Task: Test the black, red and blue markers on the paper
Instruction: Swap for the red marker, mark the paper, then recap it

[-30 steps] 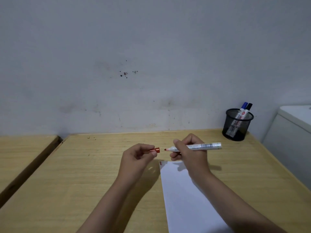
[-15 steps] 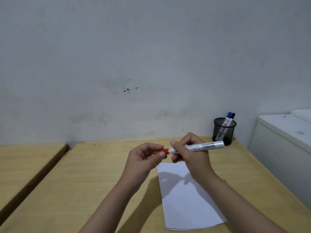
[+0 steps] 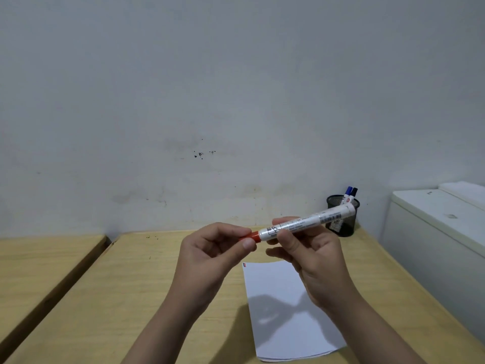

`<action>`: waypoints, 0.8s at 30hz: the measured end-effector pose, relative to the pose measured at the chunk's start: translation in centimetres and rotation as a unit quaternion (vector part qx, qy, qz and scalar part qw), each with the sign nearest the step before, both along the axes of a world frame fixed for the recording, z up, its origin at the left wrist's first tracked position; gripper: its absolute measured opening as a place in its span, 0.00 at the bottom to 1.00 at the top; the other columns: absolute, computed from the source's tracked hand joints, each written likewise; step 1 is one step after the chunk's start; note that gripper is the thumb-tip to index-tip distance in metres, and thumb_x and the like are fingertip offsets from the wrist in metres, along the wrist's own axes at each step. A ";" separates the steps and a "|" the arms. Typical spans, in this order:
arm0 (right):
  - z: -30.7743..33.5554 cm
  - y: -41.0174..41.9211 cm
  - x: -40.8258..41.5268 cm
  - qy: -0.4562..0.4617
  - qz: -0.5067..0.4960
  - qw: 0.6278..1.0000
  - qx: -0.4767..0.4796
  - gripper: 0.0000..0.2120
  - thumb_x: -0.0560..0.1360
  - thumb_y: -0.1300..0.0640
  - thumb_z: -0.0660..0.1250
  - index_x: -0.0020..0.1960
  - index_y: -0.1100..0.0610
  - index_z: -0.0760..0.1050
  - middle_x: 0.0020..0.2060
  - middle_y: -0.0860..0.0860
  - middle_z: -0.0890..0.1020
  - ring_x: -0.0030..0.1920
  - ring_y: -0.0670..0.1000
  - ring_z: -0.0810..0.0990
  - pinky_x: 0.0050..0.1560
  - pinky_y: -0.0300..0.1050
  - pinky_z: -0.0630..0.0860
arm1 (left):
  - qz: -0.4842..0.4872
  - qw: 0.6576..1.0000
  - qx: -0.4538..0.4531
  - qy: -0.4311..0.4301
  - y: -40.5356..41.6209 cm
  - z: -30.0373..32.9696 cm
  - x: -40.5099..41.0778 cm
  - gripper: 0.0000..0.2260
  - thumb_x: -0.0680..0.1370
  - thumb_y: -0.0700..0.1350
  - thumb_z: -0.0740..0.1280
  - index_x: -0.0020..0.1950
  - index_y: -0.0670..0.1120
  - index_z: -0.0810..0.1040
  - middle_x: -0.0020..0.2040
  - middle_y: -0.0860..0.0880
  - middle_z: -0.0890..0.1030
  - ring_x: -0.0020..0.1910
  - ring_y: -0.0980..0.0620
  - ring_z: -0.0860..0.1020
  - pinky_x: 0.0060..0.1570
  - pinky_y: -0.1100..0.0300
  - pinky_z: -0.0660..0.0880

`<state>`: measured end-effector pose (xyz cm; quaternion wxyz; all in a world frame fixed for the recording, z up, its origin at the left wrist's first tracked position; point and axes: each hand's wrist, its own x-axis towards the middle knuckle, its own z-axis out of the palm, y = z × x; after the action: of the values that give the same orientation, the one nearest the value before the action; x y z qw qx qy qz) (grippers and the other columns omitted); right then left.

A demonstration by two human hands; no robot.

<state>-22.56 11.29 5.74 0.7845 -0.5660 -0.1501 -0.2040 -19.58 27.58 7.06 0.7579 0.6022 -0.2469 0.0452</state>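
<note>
I hold the red marker (image 3: 304, 224) level above the desk. Its white barrel is in my right hand (image 3: 307, 248), and its far end points up toward the right. My left hand (image 3: 215, 245) pinches the red cap (image 3: 253, 236), which sits on the marker's left end. Below my hands lies the white paper (image 3: 283, 306), with small red and dark marks at its top left corner. The blue marker (image 3: 347, 193) and the black marker (image 3: 353, 193) stand capped in a black mesh cup (image 3: 343, 219) at the back right.
The wooden desk (image 3: 147, 290) runs to a grey wall. A second wooden surface (image 3: 39, 261) lies to the left across a narrow gap. A white cabinet (image 3: 441, 232) stands against the desk's right edge.
The cap was apart from the marker tip a second ago. My left hand has brought it onto the tip, and the marker's far end has tilted upward. The view has tilted up.
</note>
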 end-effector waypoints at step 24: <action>-2.3 -6.2 3.2 -0.126 -0.271 0.848 -0.437 0.18 0.65 0.57 0.76 0.54 0.50 0.80 0.44 0.40 0.82 0.46 0.40 0.80 0.48 0.40 0.76 | 0.101 0.989 0.102 -0.030 -5.7 -1.7 3.9 0.07 0.67 0.35 0.75 0.41 0.46 0.83 0.34 0.46 0.84 0.33 0.55 0.79 0.36 0.69 0.75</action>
<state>-19.40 5.12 3.46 0.3437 -0.8380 -0.1622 -0.3916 -15.63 21.86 5.34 0.6761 0.6968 -0.2109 0.1137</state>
